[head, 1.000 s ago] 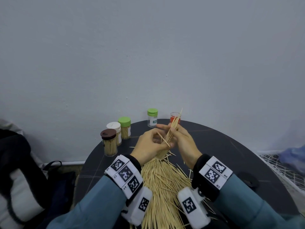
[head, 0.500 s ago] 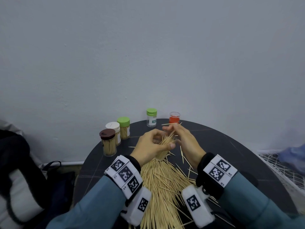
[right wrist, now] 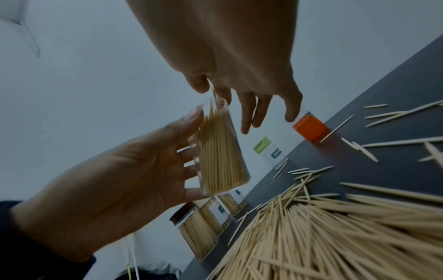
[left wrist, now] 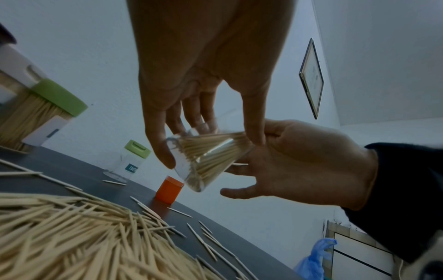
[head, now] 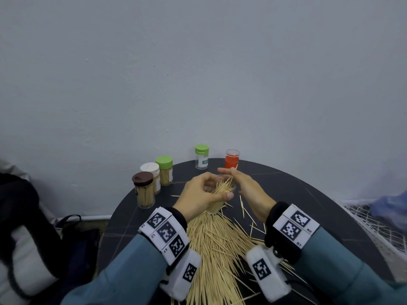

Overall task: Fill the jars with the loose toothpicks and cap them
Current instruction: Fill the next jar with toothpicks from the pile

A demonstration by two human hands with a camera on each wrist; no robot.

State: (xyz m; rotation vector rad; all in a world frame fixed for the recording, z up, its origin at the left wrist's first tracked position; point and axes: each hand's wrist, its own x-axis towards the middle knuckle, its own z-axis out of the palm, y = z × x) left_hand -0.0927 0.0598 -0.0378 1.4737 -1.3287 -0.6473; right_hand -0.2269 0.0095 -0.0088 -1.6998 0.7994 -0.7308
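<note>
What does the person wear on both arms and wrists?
Both arms have grey-blue sleeves with dark cuffs. The left wrist and right wrist each carry a white band printed with black square markers, and a white padded camera unit with a marker hangs below each.

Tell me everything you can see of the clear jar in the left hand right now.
The clear jar is a small see-through cylinder, plastic by the look of it, uncapped and packed nearly full with pale wooden toothpicks, a few tips poking past the open rim. It is held off the table, tilted. The left hand grips its wall, thumb on one side and the other fingers round the opposite side. The right hand hovers open at its mouth, thumb and forefinger at one protruding toothpick. No label shows on it.
</note>
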